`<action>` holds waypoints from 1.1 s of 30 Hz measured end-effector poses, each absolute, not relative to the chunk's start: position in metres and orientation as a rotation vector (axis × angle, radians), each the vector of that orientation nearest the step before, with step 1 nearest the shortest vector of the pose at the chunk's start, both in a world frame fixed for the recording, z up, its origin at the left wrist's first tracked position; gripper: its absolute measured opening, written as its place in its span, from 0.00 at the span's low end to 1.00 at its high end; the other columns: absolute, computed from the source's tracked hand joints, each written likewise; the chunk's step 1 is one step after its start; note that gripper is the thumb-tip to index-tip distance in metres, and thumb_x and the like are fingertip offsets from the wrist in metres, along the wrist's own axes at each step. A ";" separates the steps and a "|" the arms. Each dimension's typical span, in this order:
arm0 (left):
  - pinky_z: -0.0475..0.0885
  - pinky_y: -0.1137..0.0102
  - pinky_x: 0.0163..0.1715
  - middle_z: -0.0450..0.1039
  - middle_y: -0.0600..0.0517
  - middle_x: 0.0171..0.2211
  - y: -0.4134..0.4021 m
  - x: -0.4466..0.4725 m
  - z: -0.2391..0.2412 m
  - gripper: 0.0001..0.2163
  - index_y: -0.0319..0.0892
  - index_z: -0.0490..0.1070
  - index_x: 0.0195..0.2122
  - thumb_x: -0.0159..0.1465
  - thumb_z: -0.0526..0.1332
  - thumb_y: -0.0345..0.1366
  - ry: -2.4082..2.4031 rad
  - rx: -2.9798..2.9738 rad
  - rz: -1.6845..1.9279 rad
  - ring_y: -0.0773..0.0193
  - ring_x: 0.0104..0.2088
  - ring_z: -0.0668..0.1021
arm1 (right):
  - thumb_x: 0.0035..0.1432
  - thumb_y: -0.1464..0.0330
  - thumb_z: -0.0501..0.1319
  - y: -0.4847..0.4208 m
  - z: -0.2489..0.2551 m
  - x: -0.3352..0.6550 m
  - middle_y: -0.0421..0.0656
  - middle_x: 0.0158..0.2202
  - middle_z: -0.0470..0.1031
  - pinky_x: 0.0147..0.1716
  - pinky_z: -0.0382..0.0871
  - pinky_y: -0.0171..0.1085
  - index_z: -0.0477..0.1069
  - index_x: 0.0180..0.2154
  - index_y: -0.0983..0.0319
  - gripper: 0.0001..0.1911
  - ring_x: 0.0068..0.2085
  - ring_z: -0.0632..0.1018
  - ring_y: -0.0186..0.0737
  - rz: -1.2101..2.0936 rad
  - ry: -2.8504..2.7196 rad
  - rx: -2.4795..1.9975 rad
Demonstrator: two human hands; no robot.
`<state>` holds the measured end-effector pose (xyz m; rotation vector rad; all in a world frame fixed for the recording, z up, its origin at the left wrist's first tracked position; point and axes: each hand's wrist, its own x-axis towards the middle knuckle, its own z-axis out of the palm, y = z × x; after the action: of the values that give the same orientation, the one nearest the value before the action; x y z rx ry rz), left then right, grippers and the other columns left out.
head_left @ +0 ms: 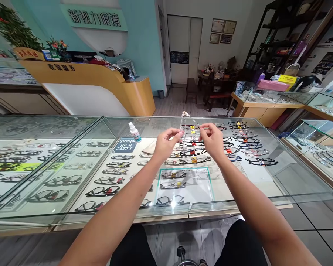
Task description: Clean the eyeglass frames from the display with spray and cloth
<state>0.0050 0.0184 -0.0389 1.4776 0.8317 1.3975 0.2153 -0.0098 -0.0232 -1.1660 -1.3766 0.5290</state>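
Observation:
A pair of clear-framed glasses (189, 125) is held up over the glass display counter (266, 177), one temple sticking up and away. My left hand (166, 142) pinches the left side of the frame. My right hand (213, 138) pinches the right side. Both hands hover above the counter's middle, over rows of displayed glasses (194, 153). A small white spray bottle (134, 132) stands on the glass to the left of my left hand.
More rows of frames fill the case under the glass on both sides. A beige cloth (149, 147) lies near the bottle. A yellow reception desk (99, 85) stands behind, further display cases (316, 111) at the right, chairs and a table at the back.

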 end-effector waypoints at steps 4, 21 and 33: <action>0.82 0.63 0.41 0.83 0.47 0.42 0.018 0.003 -0.042 0.19 0.43 0.83 0.39 0.65 0.74 0.56 0.879 1.614 1.393 0.57 0.43 0.82 | 0.71 0.55 0.63 -0.009 -0.021 0.220 0.48 0.45 0.87 0.37 0.73 0.43 0.71 0.55 0.57 0.17 0.36 0.82 0.44 0.326 -1.293 -1.143; 0.78 0.67 0.41 0.82 0.45 0.45 0.009 0.010 -0.043 0.16 0.44 0.84 0.40 0.67 0.73 0.52 0.885 1.724 1.408 0.55 0.48 0.82 | 0.63 0.65 0.69 0.002 -0.044 0.216 0.57 0.63 0.70 0.64 0.72 0.57 0.56 0.53 0.54 0.25 0.67 0.74 0.57 -0.064 -1.557 -1.041; 0.85 0.60 0.45 0.84 0.45 0.44 0.016 0.004 -0.032 0.22 0.43 0.81 0.40 0.59 0.78 0.57 0.850 1.398 1.628 0.55 0.47 0.83 | 0.57 0.69 0.64 0.008 -0.053 0.220 0.60 0.63 0.71 0.67 0.65 0.62 0.61 0.56 0.58 0.25 0.66 0.72 0.62 -0.098 -1.590 -1.200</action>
<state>0.0044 0.0165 -0.0319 1.3979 0.8503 1.6279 0.2197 0.0083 -0.0528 -1.1998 -1.5903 -0.0982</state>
